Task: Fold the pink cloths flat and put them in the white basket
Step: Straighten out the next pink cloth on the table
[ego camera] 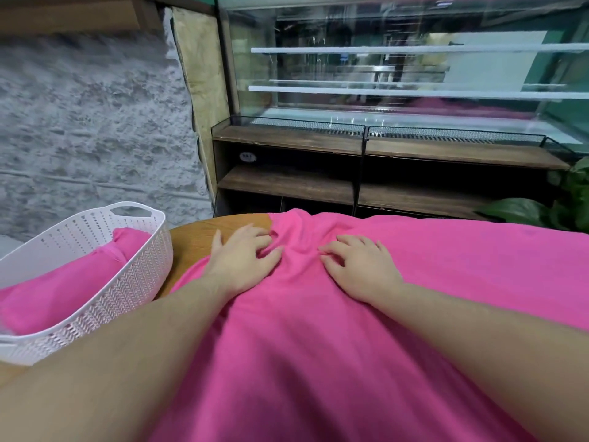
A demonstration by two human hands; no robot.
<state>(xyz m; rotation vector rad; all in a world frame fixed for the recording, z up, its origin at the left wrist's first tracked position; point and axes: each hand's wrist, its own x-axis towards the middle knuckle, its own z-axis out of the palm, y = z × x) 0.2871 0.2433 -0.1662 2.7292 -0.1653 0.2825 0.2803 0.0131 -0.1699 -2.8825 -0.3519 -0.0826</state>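
Covering most of the wooden bench (204, 232), one pink cloth (318, 346) is spread unfolded, its far edge bunched between the left hand (242, 260) and right hand (357, 266), whose curled fingers are dug into the fabric, presumably to gather it for a fold. Another folded pink cloth (63, 288) is already held in the white basket (134, 275), set near the left for short transfers.

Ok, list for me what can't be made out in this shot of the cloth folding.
All in the head view:
- Pink cloth on the table: its right and near edges are cut off by the frame, so its full size is unknown.
- White basket: its left end is cut off by the frame edge.
- Folded pink cloth in the basket: the basket wall hides how many lie there.
- Left hand and right hand: the fingertips sink into cloth folds, so whether they pinch it is unclear.
- Table: mostly covered by cloth.
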